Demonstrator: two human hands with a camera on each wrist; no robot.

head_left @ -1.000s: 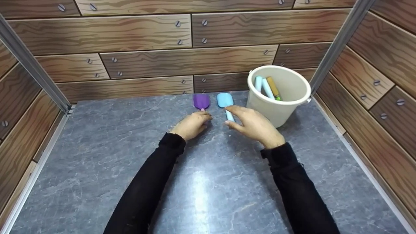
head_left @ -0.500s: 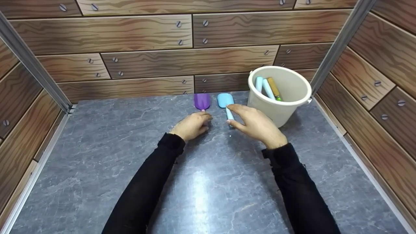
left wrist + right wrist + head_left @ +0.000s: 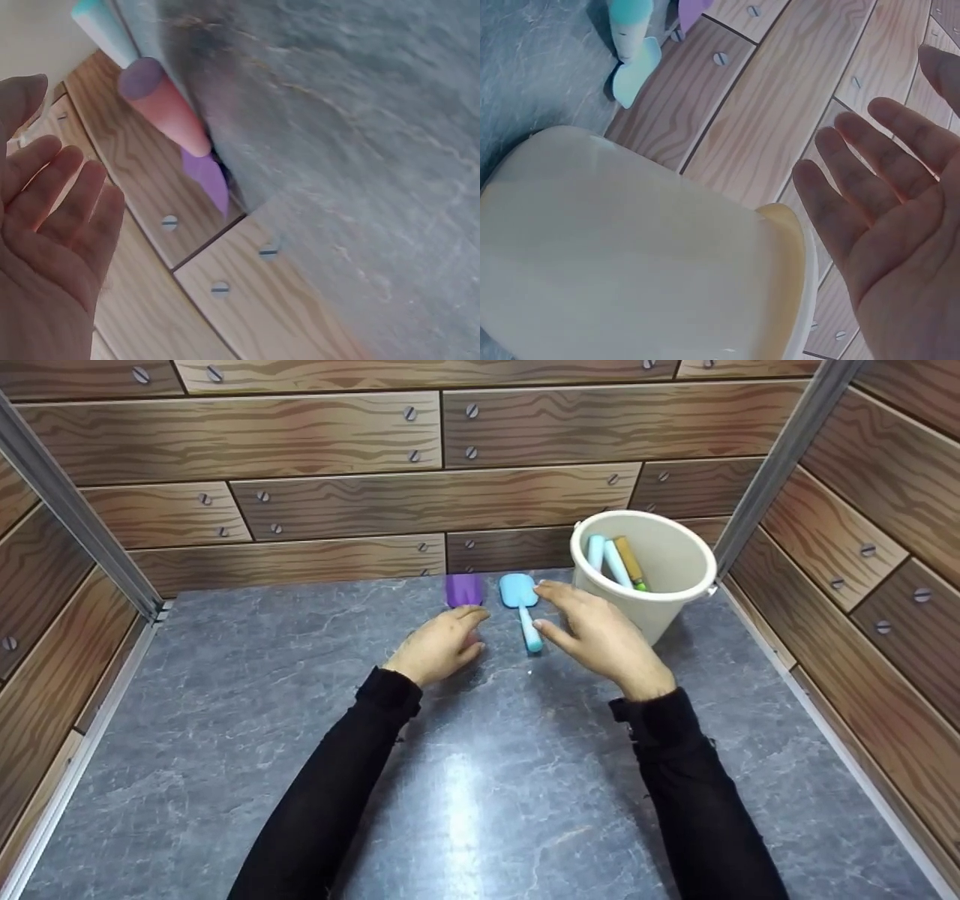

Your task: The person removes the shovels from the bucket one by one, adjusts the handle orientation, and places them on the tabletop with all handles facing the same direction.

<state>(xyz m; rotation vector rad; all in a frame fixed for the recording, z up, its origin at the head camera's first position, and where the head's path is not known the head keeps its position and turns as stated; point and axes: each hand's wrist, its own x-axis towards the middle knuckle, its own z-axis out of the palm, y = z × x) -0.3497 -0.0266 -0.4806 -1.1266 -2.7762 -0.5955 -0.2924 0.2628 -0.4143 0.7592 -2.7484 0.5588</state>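
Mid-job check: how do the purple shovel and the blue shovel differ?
Handle: the purple shovel has a pink handle; the blue shovel has a pale turquoise handle.
Blade: the purple shovel's far corners are squarer, the blue shovel's rounder.
Visibility: in the head view, the left hand mostly hides the purple shovel's handle, while the blue shovel's shows fully.
Both lie on the grey surface.

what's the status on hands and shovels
Left hand, right hand both empty. Purple shovel, blue shovel lying on table. Bucket close by, may crowd right hand.
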